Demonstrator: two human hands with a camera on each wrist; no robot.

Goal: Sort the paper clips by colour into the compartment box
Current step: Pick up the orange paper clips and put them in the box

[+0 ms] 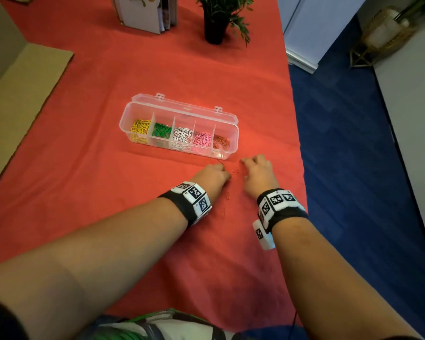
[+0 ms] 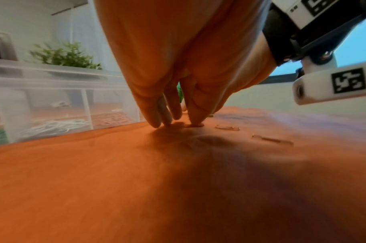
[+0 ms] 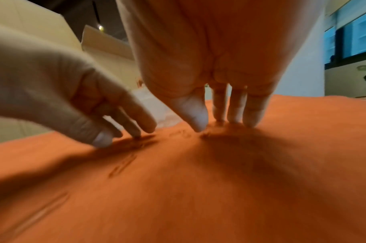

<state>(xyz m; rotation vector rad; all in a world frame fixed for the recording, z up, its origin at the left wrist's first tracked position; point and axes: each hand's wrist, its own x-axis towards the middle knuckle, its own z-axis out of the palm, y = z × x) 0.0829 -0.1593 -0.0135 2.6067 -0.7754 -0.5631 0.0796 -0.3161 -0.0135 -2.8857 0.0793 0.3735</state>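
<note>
Loose orange wire paper clips (image 1: 228, 197) on red cloth (image 1: 108, 180) nearest me. My left hand (image 1: 212, 174) and right hand (image 1: 259, 171) beyond, fingertips pressing cloth among clips; grasp undeterminable. Farther: open clear plastic compartment box (image 1: 179, 107), holding yellow, green, white, pink, orange clips, one colour per compartment.

A clear compartment box (image 1: 179, 126) is seen open on the red-covered desk (image 1: 108, 192), near its right edge. Yellow, green, white, pink and orange clips are held in separate compartments. The left hand (image 1: 212, 176) and right hand (image 1: 259, 173) are lowered onto the cloth beside loose orange clips (image 1: 235, 171).
</note>
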